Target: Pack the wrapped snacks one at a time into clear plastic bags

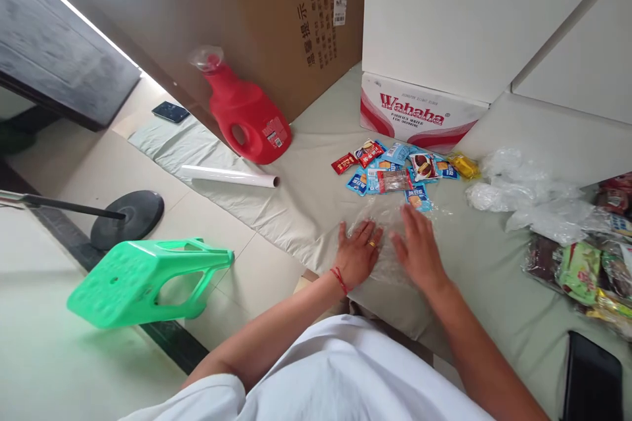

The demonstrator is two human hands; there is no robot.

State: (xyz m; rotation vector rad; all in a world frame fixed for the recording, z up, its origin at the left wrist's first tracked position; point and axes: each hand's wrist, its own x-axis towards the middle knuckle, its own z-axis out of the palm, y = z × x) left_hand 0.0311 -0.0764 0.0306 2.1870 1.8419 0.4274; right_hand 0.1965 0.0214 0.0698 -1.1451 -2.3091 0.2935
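Note:
A clear plastic bag [388, 270] lies flat on the cloth-covered table in front of me. My left hand [359, 250] rests on its left side, palm down with the fingers stretched out. At the bag's right side is my right hand [419, 250], fingers extended and the thumb apart, slightly blurred. Just beyond the fingertips sits a loose pile of small packaged snacks [395, 180] in blue, red and brown wrappers. A yellow packet [464, 166] is at the pile's right end.
Crumpled clear bags [523, 191] and more packaged snacks [577, 270] lie to the right, with a black phone [592, 375] nearer. A Wahaha carton [419, 112] stands behind. Leftward are a red jug [251, 115], a white roll [230, 175] and a green stool [148, 279] on the floor.

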